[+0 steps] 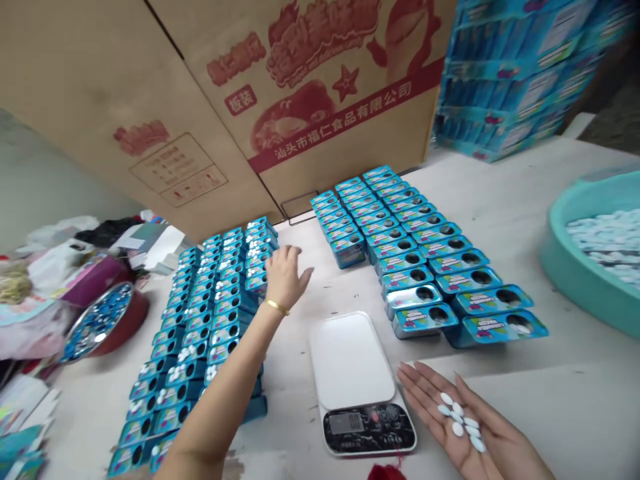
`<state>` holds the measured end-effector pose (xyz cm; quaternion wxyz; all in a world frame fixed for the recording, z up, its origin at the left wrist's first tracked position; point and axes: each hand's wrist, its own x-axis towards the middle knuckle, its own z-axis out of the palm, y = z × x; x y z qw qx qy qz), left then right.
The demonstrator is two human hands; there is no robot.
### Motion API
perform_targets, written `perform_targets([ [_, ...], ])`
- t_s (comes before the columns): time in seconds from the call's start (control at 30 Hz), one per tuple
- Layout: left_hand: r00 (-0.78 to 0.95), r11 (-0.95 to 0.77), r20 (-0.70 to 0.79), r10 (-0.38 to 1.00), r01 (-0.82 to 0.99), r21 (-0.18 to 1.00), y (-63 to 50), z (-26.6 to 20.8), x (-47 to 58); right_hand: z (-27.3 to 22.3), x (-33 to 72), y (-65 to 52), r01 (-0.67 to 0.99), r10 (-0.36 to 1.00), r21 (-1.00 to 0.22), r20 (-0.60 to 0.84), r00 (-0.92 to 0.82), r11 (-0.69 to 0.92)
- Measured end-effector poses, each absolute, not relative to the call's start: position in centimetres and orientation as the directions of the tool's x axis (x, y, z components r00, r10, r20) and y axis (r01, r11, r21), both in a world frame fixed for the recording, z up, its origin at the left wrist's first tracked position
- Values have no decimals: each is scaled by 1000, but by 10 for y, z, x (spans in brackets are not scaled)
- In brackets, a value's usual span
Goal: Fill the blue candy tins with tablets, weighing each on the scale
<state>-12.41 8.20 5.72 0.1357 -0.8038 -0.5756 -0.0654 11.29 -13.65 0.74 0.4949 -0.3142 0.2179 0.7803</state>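
Observation:
My left hand, a gold bracelet at its wrist, reaches over the front corner of the left group of small blue tins. Its thumb stands apart from the fingers; I cannot tell whether they touch a tin. Palm up, my right hand lies flat with several pale oval candy tablets resting on it. Between my hands sits a white kitchen scale with a bare plate and a black panel. Some left tins carry white tablets on their lids beside dark round holes. Another group of blue tins stands in rows to the right.
A turquoise basin of pale tablets stands at the right edge. Large printed cartons wall off the back, with wrapped blue stacks beside them. At left, a red bowl holds small blue pieces near piled bags.

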Motion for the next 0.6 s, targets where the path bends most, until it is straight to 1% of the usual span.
perform_targets([
  [0.07, 200, -142, 227, 953, 958, -248, 68, 60, -154, 8, 111, -139, -899, 641, 14, -696, -323, -438],
  [0.1, 156, -91, 201, 967, 951, -297, 64, 60, -166, 9, 109, -139, -896, 648, 8, -688, -327, -444],
  [0.17, 129, -71, 141, 982, 932, -355, 59, 57, -184, 14, 104, -141, -895, 662, -2, -674, -328, -446],
  [0.27, 176, -135, 85, 981, 926, -352, 50, 59, -188, 24, 99, -144, -899, 677, -12, -663, -321, -438],
  [0.33, 222, -189, 63, 973, 923, -335, 37, 69, -177, 27, 99, -148, -903, 684, -25, -662, -307, -429],
  [0.4, 300, -279, 19, 954, 907, -316, 16, 85, -157, 27, 102, -153, -908, 691, -47, -665, -283, -417],
  [0.5, 461, -467, -89, 883, 840, -277, -22, 108, -120, 24, 107, -162, -910, 705, -90, -664, -248, -405],
  [0.6, 580, -605, -173, 796, 759, -240, -49, 111, -85, 25, 110, -169, -904, 717, -113, -653, -245, -412],
])
